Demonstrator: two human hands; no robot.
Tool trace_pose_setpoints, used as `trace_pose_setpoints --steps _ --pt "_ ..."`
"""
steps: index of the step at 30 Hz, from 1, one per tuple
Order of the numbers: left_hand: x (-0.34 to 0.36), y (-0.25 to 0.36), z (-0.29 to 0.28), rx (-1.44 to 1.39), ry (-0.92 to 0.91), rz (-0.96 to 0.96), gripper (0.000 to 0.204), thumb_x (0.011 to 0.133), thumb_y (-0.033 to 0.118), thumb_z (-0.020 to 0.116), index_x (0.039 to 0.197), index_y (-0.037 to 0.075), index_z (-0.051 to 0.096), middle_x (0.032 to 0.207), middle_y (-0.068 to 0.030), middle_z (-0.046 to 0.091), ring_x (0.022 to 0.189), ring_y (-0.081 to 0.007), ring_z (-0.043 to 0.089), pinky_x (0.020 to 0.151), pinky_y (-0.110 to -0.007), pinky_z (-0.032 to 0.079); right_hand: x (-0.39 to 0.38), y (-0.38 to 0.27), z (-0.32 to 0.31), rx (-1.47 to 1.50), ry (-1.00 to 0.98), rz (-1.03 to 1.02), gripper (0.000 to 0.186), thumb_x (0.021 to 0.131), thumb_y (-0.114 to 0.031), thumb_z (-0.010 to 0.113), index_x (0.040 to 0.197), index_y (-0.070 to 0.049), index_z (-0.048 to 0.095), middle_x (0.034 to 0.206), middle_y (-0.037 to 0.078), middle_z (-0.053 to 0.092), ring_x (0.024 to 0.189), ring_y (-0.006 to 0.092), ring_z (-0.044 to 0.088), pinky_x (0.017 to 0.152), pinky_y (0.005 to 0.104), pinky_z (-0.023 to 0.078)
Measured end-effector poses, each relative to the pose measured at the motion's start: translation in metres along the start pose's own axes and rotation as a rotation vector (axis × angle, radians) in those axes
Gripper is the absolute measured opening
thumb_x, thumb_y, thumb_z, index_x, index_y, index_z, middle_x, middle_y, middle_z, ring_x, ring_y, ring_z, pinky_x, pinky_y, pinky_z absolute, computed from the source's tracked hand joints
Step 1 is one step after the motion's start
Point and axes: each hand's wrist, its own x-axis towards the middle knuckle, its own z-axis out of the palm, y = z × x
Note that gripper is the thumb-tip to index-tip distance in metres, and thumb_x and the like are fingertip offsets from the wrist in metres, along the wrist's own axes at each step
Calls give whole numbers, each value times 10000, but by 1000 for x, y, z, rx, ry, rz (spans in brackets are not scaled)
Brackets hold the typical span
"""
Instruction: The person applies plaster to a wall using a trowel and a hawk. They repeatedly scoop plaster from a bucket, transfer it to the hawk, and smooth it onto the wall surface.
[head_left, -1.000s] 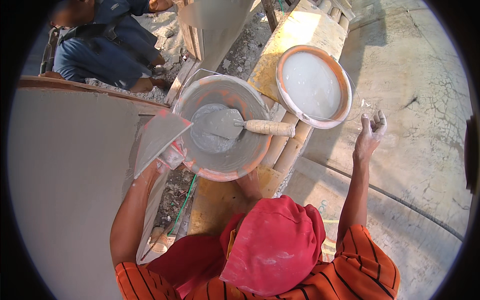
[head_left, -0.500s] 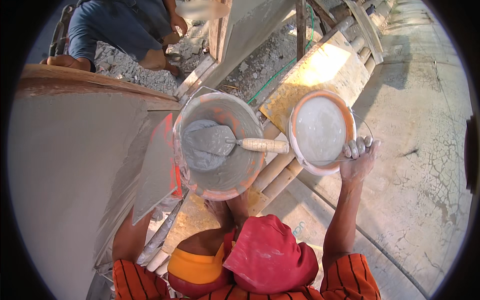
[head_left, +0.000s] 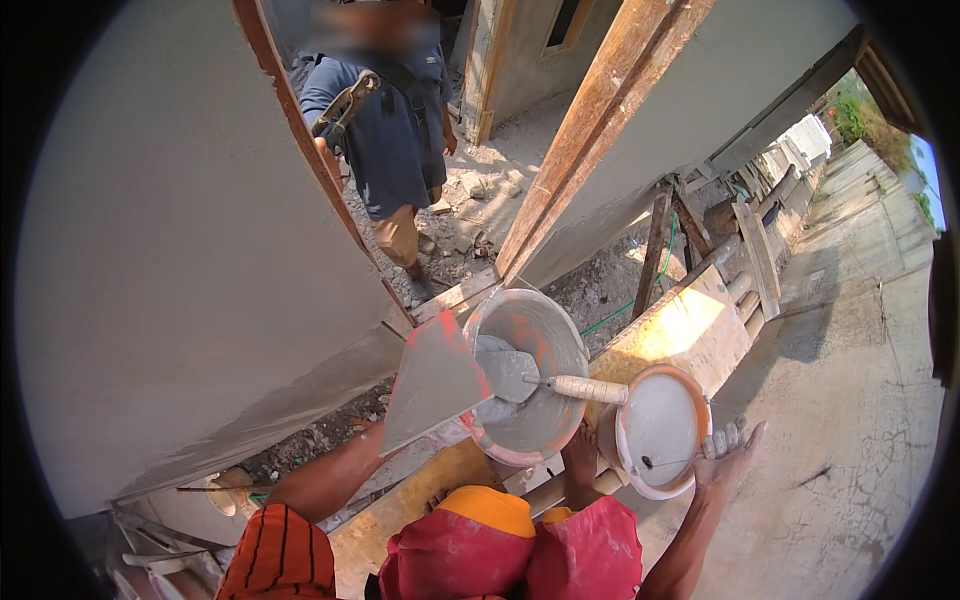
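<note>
Right hand [head_left: 728, 452] grips the orange-rimmed bucket [head_left: 660, 428]; left hand's [head_left: 372, 428] grip on the grey board [head_left: 432, 382] is hidden.

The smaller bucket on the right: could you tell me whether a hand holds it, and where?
Yes: the right hand grips the smaller bucket by its rim, on the right side.

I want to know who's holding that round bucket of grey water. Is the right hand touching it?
Touching. The head view shows the right hand with its fingers against the orange rim of the smaller bucket, no gap between them.
</note>
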Motion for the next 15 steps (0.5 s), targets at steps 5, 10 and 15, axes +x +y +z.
trace_pose_setpoints --steps 5,10,15 --pt "29 -4 -8 -26 44 120 485 769 152 623 1223 73 472 1114 -56 541 1035 -192 527 884 -347 455 26 -26 3 93 -190 146 435 880 -536 526 926 -104 512 550 -74 240 400 58 229 355 214 239" --pt "30 25 50 79 59 -14 555 758 207 622 1265 72 438 1165 -74 520 1084 -218 510 946 -397 423 64 -68 3 64 -178 172 440 894 -506 502 931 -67 507 576 -67 253 412 59 232 366 211 234" --pt "51 44 92 163 -14 12 673 765 190 607 1367 63 335 1312 -112 449 1208 -249 452 1028 -408 372 128 -131 4 160 -390 205 444 909 -477 480 929 -33 483 587 -66 234 422 59 202 373 220 213"
